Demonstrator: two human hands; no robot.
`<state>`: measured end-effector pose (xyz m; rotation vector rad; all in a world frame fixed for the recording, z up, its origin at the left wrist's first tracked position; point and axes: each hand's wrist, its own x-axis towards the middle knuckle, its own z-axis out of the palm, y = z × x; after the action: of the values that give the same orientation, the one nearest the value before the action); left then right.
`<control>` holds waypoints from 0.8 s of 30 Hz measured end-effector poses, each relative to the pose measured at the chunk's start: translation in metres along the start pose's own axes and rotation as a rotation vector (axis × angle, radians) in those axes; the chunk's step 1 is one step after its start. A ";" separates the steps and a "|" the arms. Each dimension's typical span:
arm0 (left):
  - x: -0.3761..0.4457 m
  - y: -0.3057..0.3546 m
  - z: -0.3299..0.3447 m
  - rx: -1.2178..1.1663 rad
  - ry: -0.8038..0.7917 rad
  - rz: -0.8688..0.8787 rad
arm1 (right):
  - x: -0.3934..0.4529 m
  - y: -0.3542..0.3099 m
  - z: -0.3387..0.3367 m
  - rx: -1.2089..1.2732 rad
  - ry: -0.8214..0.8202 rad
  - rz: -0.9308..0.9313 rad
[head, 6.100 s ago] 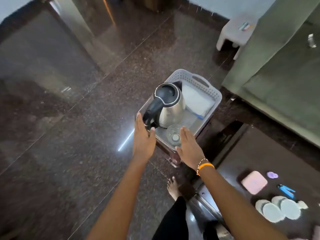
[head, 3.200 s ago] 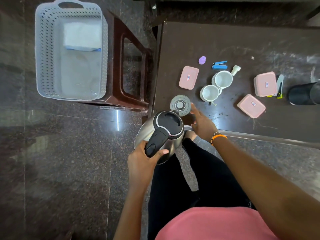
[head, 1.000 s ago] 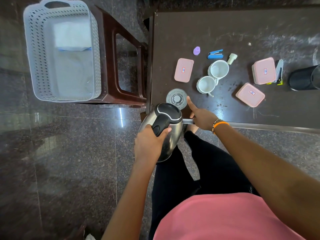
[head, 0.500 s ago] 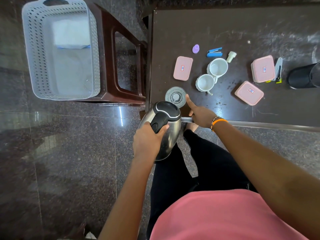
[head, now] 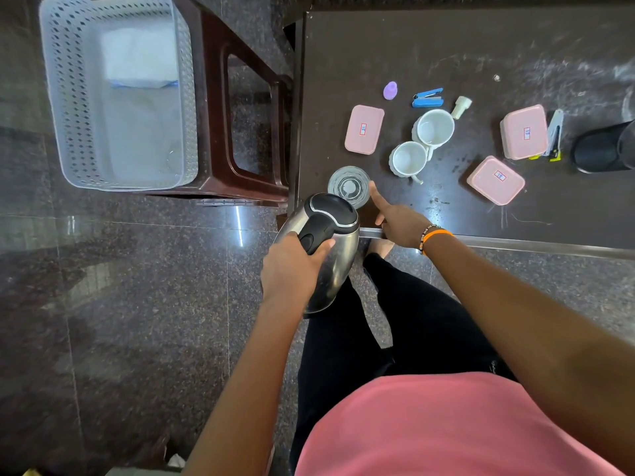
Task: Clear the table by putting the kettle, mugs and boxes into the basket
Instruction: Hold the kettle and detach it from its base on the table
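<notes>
Dark table (head: pixel 446 46) ahead — our left hand (head: pixel 292 266) grips the kettle (head: pixel 323 249) handle off its near edge; our right hand (head: pixel 398 219), forefinger extended, touches the base (head: pixel 348 184).

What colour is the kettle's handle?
Black. The kettle has a shiny steel body with a black handle and lid, seen clearly in the head view.

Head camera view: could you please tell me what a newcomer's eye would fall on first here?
The steel kettle stands out first, gripped by its black handle in the left hand just off the table's near corner. Beside it, the right hand touches a round kettle base on the table. At upper left a white basket waits on a brown stool.
</notes>
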<state>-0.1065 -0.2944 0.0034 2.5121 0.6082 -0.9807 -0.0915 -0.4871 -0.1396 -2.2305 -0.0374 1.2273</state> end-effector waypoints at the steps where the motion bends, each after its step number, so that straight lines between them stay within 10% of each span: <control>1: 0.000 0.000 0.000 0.003 0.000 0.000 | 0.000 0.000 0.000 0.000 -0.002 0.001; 24: 0.003 0.003 -0.002 -0.002 0.007 0.003 | 0.001 -0.001 0.003 0.018 0.001 0.000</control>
<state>-0.1012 -0.2953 0.0032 2.5150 0.6073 -0.9704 -0.0933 -0.4843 -0.1415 -2.2159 -0.0251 1.2216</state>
